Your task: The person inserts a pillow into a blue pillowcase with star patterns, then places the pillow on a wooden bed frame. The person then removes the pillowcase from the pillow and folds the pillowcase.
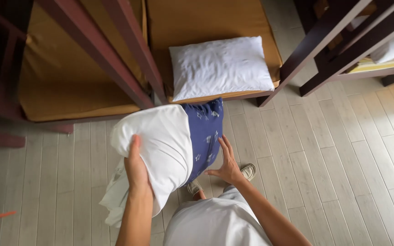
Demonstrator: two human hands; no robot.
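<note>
White pillowcase (163, 141) is bunching under your left hand (137, 171), fingers clamped on it; right hand (226, 164), fingers spread, is pressing the blue pillow (205, 132).

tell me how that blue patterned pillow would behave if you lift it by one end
The blue patterned pillow would probably sag and fold, since the white pillowcase around it already drapes loosely. It looks light: the left hand alone grips it while the right hand rests open against it. It seems unlikely to roll.
</note>
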